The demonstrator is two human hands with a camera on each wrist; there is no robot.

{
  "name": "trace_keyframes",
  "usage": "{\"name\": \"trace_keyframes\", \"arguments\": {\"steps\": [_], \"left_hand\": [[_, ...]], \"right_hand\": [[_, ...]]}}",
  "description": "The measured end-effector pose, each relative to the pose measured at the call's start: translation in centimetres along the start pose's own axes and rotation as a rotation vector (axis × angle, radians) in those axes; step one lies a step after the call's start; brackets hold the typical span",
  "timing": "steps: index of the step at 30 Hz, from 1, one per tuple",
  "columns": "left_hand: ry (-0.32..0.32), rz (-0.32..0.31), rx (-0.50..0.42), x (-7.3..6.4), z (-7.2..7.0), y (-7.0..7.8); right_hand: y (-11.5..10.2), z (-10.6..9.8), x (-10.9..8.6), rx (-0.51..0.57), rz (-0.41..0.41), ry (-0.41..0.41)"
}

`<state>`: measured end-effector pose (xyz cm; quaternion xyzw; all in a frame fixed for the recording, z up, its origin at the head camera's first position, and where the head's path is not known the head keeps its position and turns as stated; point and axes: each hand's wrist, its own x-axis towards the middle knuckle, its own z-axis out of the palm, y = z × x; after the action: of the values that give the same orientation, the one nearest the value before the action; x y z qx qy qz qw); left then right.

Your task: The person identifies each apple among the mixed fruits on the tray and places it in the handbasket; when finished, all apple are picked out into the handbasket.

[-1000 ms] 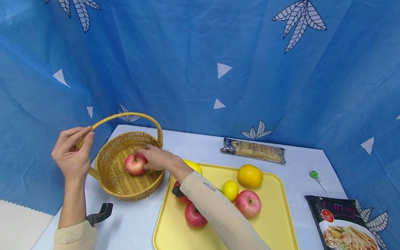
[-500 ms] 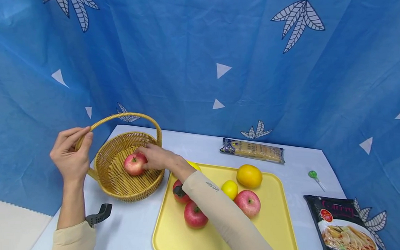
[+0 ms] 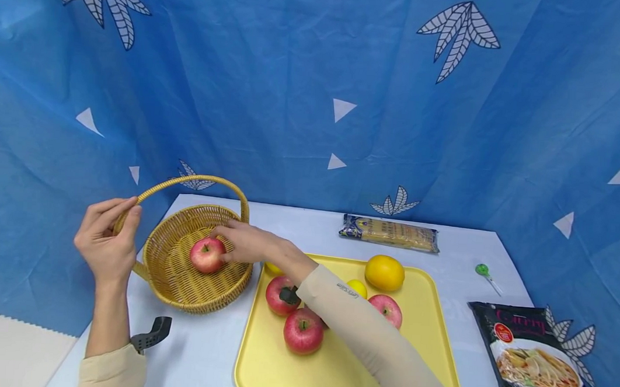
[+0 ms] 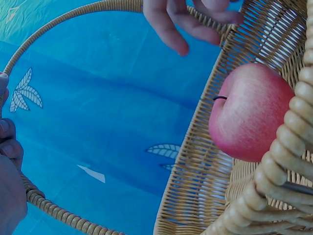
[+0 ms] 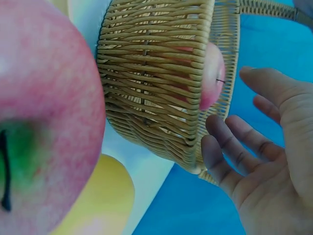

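Note:
A red apple (image 3: 207, 255) lies inside a round wicker basket (image 3: 164, 256) at the left of the table. My left hand (image 3: 107, 241) grips the basket's arched handle (image 3: 213, 179), thumb and fingers pinching it. My right hand (image 3: 249, 243) hovers over the basket's right rim beside the apple, its fingers loosely spread. In the right wrist view a gap shows between my right hand (image 5: 264, 152) and the apple (image 5: 213, 77), with nothing in the palm. The left wrist view shows the apple (image 4: 252, 112) resting against the woven wall.
A yellow tray (image 3: 279, 379) holds several red apples (image 3: 304, 331) and yellow fruits (image 3: 385, 273), partly hidden by my right forearm. Behind it lies a pack of dry noodles (image 3: 389, 233). At the right are a green lollipop (image 3: 482, 270) and a black curry packet (image 3: 538, 357).
My right hand has let go of the apple and lifted slightly up and to the right. The apple stays in the basket. My left hand keeps its grip on the handle.

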<state>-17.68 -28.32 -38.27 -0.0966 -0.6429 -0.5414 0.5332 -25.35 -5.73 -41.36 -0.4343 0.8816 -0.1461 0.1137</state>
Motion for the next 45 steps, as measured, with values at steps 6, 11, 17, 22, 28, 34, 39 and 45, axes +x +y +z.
{"name": "trace_keyframes", "arguments": {"steps": [6,11,17,22,28,34,39,45], "left_hand": [[-0.002,0.001,-0.016,0.1,0.0,0.0],[0.0,0.002,-0.008,0.1,-0.1,-0.1],[-0.002,0.0,0.023,0.0,-0.2,0.4],[0.001,-0.005,0.039,0.0,-0.4,0.7],[-0.002,0.0,0.016,0.0,-0.2,0.4],[-0.005,0.006,-0.001,0.0,0.0,0.2],[-0.005,0.005,0.0,0.0,0.0,0.1],[-0.012,0.003,0.016,0.1,-0.1,0.0]], "right_hand": [[-0.4,-0.6,-1.4,-0.031,-0.061,0.006],[-0.7,-1.0,-3.0,-0.035,-0.089,0.003],[-0.4,-1.5,-5.6,-0.016,-0.114,0.012],[0.3,-1.4,-7.5,-0.033,-0.134,0.023],[1.1,-1.6,-10.0,0.001,-0.095,0.02],[2.1,-2.2,-12.9,0.046,-0.041,0.005],[3.4,-2.5,-15.1,0.072,-0.021,0.018],[4.9,-2.7,-17.1,0.087,0.029,0.042]]}}
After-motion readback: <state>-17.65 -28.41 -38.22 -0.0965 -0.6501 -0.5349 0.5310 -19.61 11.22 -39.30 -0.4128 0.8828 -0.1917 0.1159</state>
